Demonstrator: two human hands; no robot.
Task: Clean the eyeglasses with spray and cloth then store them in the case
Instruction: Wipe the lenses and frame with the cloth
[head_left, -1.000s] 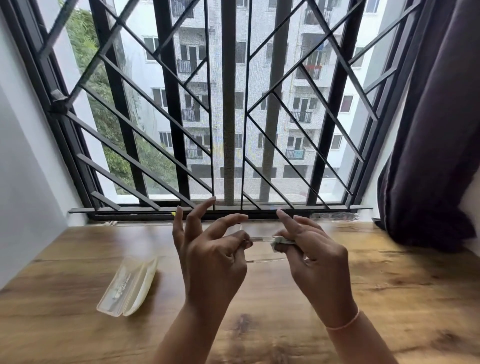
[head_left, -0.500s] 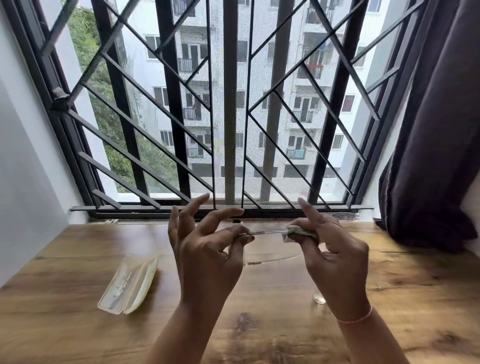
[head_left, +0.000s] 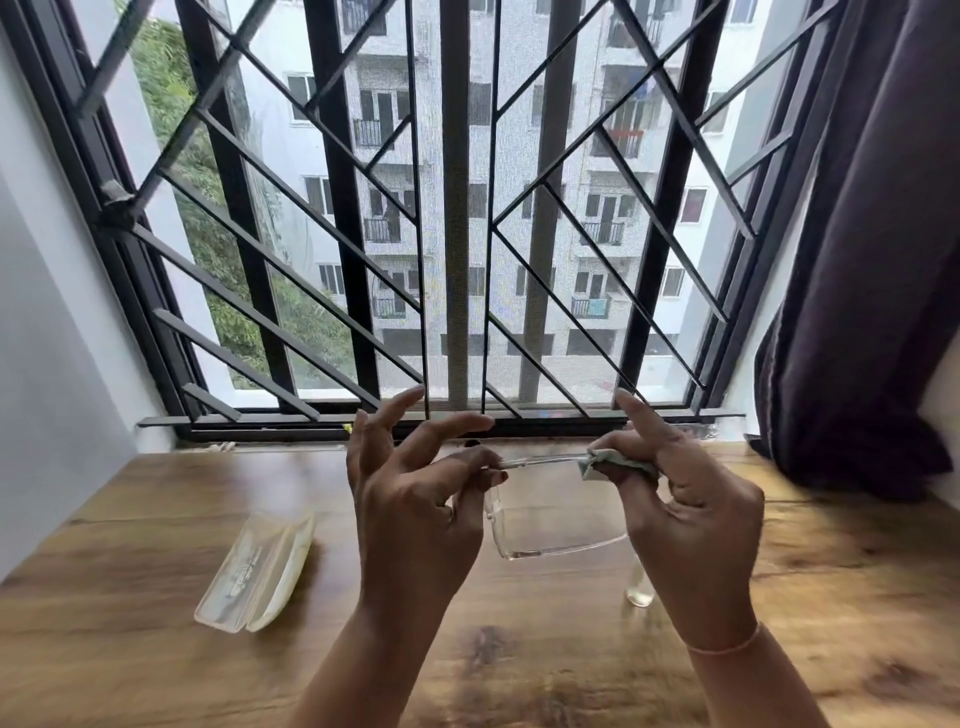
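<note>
Clear-framed eyeglasses hang in the air above the wooden table. My left hand pinches the near end of one temple arm between thumb and forefinger, its other fingers spread. My right hand pinches a small pale green cloth around the far end of that same arm. A translucent glasses case lies open on the table to the left, apart from both hands. A small clear spray bottle shows partly behind my right wrist.
A barred window runs along the table's far edge, with its sill just beyond the hands. A dark curtain hangs at the right. A white wall bounds the left side.
My right hand with the cloth has slid to the right along the temple arm, away from my left hand. The glasses have come up a little, and the lens frame now shows below.
</note>
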